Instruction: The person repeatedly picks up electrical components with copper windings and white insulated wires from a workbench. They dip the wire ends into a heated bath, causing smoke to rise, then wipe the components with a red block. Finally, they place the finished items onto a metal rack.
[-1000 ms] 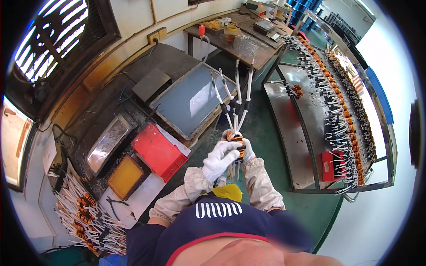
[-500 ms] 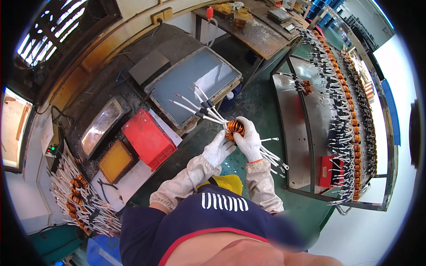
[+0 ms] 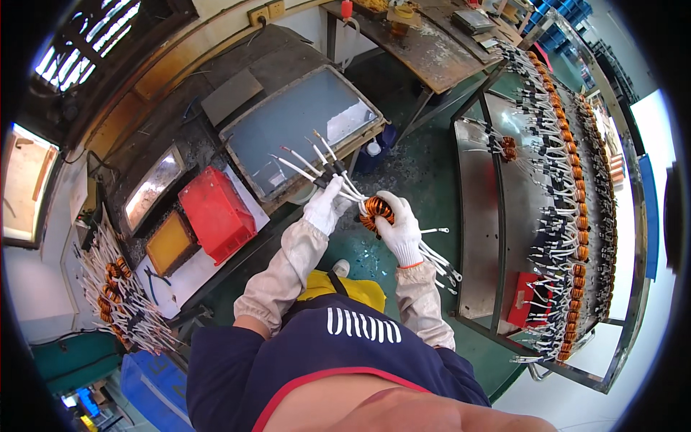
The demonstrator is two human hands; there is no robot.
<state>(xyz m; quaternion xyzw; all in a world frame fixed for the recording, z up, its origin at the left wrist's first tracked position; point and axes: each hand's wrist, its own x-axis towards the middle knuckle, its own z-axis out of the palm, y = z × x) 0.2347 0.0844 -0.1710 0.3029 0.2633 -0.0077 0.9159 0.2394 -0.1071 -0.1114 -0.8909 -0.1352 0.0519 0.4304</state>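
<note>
My right hand (image 3: 399, 232), in a white glove, is closed round a toroidal coil (image 3: 375, 210) wound with copper wire. White leads with black sleeves and bare tips fan out from the coil toward the upper left. My gloved left hand (image 3: 325, 207) has its fingers closed on those white leads (image 3: 350, 189), close to the black sleeves. More white leads (image 3: 436, 261) with ring terminals hang out below my right hand. Part of the coil is hidden by my right fingers.
On the bench ahead lies a shallow grey-surfaced tray (image 3: 288, 137). Left of it are a red bin (image 3: 218, 216), an amber block in a frame (image 3: 170, 243), pliers (image 3: 155, 284) and a pile of coils (image 3: 111, 291). A metal rack (image 3: 479, 216) with rows of coils stands right.
My left hand has moved up and left, from beside the coil to the leads near their black sleeves. My right hand still holds the coil. The view has shifted slightly.
</note>
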